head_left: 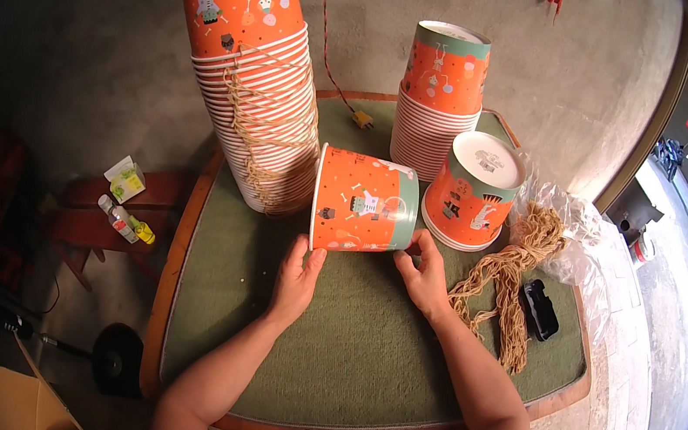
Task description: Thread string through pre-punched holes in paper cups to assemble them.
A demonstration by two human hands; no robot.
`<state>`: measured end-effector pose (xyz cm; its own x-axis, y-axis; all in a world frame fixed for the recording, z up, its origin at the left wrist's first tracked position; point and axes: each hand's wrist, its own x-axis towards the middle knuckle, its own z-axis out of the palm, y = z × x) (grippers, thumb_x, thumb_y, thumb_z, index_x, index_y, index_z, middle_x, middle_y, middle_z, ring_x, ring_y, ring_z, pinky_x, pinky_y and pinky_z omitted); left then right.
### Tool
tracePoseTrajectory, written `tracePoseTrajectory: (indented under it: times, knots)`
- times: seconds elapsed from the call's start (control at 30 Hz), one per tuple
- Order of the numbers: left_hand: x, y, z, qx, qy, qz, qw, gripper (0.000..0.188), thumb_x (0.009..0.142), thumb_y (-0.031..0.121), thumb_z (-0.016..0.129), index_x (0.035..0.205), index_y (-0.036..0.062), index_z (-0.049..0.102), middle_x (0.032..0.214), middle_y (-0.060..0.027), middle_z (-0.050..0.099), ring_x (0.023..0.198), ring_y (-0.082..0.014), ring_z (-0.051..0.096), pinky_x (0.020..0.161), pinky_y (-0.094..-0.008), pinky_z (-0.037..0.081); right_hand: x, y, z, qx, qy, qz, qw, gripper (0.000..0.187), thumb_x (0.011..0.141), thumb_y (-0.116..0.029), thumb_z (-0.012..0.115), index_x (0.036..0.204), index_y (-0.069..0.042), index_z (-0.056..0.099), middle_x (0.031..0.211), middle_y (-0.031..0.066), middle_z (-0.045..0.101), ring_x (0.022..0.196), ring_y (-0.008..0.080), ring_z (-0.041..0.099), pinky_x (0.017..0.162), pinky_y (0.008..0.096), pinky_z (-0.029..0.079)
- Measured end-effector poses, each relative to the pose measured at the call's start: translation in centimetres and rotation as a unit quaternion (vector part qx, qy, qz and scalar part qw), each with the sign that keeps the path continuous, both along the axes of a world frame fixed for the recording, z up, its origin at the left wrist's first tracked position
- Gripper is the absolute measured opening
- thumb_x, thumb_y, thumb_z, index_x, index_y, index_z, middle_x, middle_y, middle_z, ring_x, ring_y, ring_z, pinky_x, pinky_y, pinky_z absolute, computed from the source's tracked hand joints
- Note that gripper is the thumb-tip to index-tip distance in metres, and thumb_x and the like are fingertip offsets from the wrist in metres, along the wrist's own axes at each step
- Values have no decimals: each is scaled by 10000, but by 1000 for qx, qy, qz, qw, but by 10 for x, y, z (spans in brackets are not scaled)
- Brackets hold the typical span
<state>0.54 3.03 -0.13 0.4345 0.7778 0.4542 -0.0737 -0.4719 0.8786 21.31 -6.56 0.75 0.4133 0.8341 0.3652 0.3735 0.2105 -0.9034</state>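
Observation:
An orange paper bucket (365, 209) with a green band and cartoon figures lies on its side between my hands, over the middle of the table. My left hand (297, 277) grips it at the white rim, on the left. Its base end, on the right, is held by my right hand (422, 272). Behind to the left rises a tall leaning stack of the same buckets (258, 106), upside down, with tan string looped along it. A shorter upside-down stack (441, 97) stands at the back right. Nearer sits a low upside-down stack (474, 194).
Right of my hands lie a bundle of tan string (513, 292), a small black plastic tray (540, 310) and a clear plastic bag (574, 238). A yellow plug (363, 119) on a red cord rests at the back. Bottles (119, 219) stand on a red bench to the left.

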Motion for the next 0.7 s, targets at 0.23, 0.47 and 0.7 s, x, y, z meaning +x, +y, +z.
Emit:
tracePoseTrajectory:
  times: [0.23, 0.47, 0.7]
  knots:
    - [1, 0, -2, -5, 10, 6, 1000, 203, 1022, 191, 494, 1112, 14, 539, 1017, -91, 623, 937, -169, 571, 856, -311, 449, -1, 0, 1, 19, 6, 7, 1000, 159, 858, -56, 625, 954, -27, 501, 861, 14, 536, 780, 96, 526, 719, 253, 452]
    - [2, 0, -1, 3, 12, 2, 1000, 211, 1018, 179, 491, 1146, 18, 543, 1046, -107, 649, 979, -189, 595, 878, -321, 453, 0, 0, -1, 14, 27, 8, 1000, 155, 868, -57, 626, 957, -29, 503, 858, 5, 534, 780, 83, 519, 722, 242, 450]
    - [1, 0, -2, 4, 12, 10, 1000, 198, 1019, 166, 485, 1136, 19, 547, 1038, -106, 644, 947, -200, 591, 855, -328, 457, -4, -4, 8, 87, 151, 41, 984, 135, 912, -58, 620, 977, -54, 502, 871, -34, 517, 772, 40, 490, 712, 202, 419]
